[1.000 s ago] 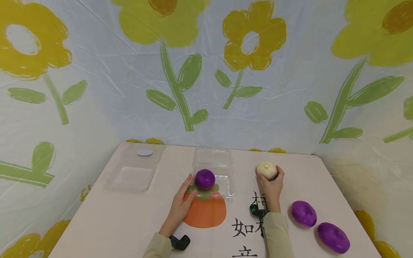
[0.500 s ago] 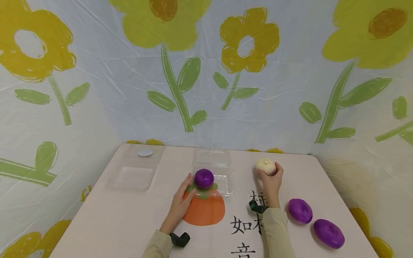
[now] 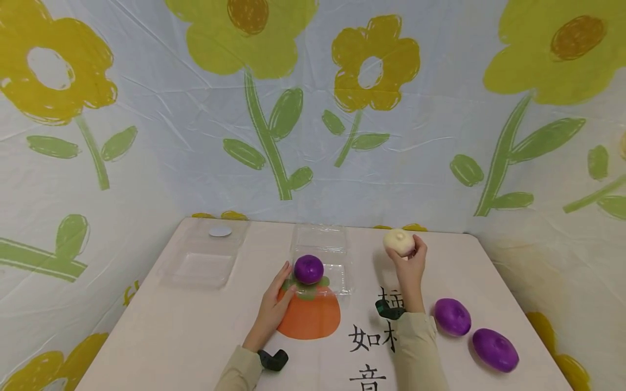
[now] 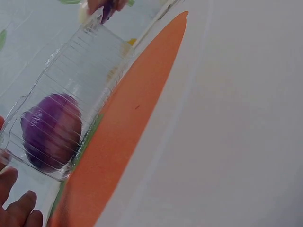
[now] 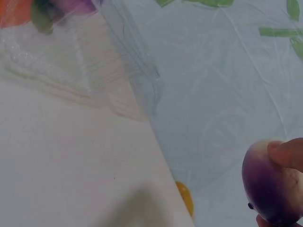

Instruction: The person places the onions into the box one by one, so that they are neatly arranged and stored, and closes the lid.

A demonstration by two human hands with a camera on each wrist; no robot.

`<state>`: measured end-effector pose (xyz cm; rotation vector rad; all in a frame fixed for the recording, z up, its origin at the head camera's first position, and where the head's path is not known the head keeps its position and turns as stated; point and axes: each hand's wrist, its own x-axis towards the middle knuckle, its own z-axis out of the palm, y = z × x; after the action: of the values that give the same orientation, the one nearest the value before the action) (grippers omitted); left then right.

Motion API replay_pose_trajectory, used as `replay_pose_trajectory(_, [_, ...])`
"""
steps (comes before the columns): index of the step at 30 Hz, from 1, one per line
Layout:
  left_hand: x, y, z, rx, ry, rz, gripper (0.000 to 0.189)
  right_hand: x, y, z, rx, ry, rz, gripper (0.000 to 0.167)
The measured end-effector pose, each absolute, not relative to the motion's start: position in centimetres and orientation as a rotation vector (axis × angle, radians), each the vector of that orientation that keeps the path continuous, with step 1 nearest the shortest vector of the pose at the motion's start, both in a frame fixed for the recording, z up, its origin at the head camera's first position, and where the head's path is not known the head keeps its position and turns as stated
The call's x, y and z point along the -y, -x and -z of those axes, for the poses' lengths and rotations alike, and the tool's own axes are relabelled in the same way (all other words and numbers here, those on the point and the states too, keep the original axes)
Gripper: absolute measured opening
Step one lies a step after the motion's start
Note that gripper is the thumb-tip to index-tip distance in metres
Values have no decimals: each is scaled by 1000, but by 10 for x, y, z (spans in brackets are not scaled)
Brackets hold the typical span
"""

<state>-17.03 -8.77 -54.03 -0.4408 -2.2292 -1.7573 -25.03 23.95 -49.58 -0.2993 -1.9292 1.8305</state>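
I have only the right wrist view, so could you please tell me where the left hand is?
Observer: The head view shows the left hand at the left side of the clear container.
Operator: Thank you; what lies farther right?
Observer: Two rounded purple items lie on the table, to the right of the right sleeve.
Operator: And what is over on the far left?
Observer: A second clear container lies open there.
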Motion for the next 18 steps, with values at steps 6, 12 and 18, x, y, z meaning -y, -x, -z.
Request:
replay_pose_trajectory(6, [88, 171, 544, 2241, 444, 1760, 50, -228, 242, 483, 1918, 221, -1819, 81])
replay_pose_trajectory(12, [90, 182, 570, 2261, 428, 1731, 52, -208, 221, 456, 1967, 133, -1854, 80])
replay_pose_trajectory(18, [93, 186, 579, 2283, 438, 1725, 53, -196, 213, 457, 2009, 85, -1857, 82])
